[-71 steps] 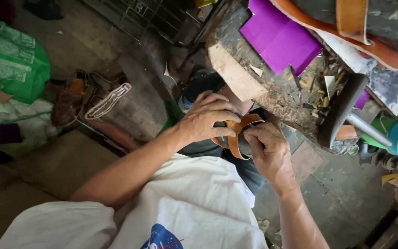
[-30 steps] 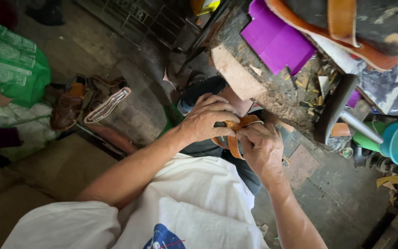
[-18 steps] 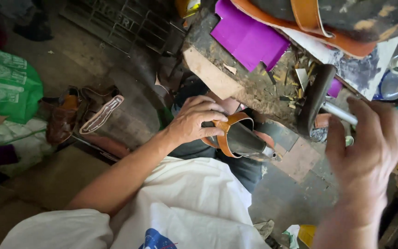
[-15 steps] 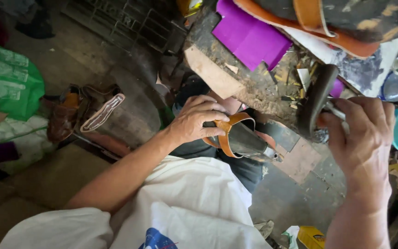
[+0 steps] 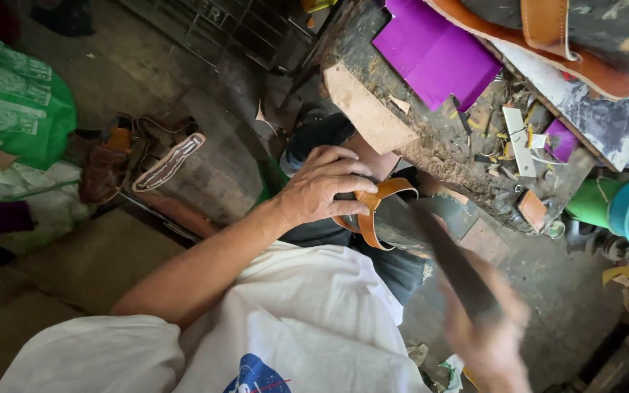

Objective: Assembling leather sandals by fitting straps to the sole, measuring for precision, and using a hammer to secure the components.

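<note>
Fingers of the left hand (image 5: 325, 185) curl down on a tan leather sandal strap (image 5: 370, 211) over the lap. Blurred right hand (image 5: 493, 342) grips a dark hammer (image 5: 449, 262) just beside it.

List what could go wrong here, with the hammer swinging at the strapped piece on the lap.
1. The left hand holds the tan leather strap right where the blurred hammer comes down, so a misplaced blow could hit the fingers.
2. The piece rests on the lap, not on the cluttered workbench, so it may slip under a strike.
3. The right hand is motion-blurred, so its grip cannot be judged.
</note>
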